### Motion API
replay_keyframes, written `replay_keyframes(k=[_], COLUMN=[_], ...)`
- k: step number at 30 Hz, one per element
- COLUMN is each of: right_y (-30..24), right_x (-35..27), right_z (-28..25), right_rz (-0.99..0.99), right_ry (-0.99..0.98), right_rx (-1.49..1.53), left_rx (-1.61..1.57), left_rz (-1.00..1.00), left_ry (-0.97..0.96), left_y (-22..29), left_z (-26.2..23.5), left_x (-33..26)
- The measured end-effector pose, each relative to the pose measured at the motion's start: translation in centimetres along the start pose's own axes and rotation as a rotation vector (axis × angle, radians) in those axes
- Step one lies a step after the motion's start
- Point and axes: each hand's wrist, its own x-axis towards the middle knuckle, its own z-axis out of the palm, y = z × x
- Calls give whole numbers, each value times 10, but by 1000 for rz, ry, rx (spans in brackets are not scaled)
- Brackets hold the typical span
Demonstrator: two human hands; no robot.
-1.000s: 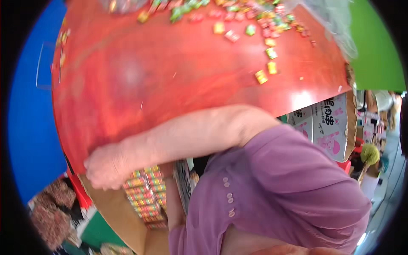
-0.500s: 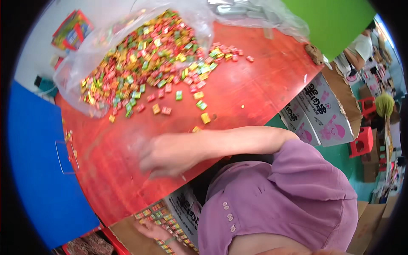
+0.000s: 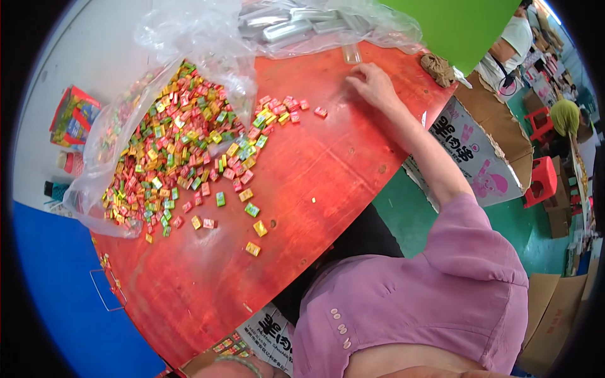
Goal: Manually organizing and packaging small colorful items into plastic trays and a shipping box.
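1. Head view: the right hand (image 3: 379, 92) is over the far part of the table (image 3: 315, 183), its fingers half bent and slightly apart, with nothing visible in their hold.
2. One clear container (image 3: 351, 54) lies just beyond those fingers; whether they touch it, I cannot tell. A light pinch at its near end looks best, as thin plastic would probably dent under a hard squeeze.
3. Beyond the fingers and to their left, more clear containers (image 3: 287, 30) lie with a clear plastic bag (image 3: 404, 36); lifting one free of the film should avoid snagging.
4. Loose wrapped pieces (image 3: 183, 132) are heaped left of the fingers and nearer the body. One red piece (image 3: 321, 112) sits closer to them, so a slightly raised path would avoid knocking it.
5. Well apart, at the near edge, the left hand (image 3: 219, 370) is cut off: I cannot tell how open its fingers are or what they hold. Packed rows (image 3: 230, 346) show just beyond it; gentle pressure seems wise there.
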Motion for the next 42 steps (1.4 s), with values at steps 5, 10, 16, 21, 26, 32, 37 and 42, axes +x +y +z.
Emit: replay_keyframes(k=[5,10,16,21,26,32,37,42], right_y=[20,16,52,9,-74,-107,-136,-179], right_x=[45,62,40,-2,-19,-47,-97,-142], right_z=[0,25,5,16,34,50,31,36], right_rz=[148,166,-53,-280,-384,-542,-560,-531], right_ry=[40,-9,-100,-120,-215,-189,-229,-213], right_rx=[-147,-352,-266,-169,-268,-122,-53,-16], left_rx=[-86,441,-123,9,297,168,123,141], left_rz=[105,-78,-587,-439,-317,-398,-401,-315], left_ry=[-144,56,-712,-1192,-1368,-1285,-1201,-1268], left_y=[14,7,-11,-41,-53,-69,-79,-76], left_z=[28,68,120,150,143,134,131,127], left_x=[15,-9,-71,-133,-179,-182,-180,-184])
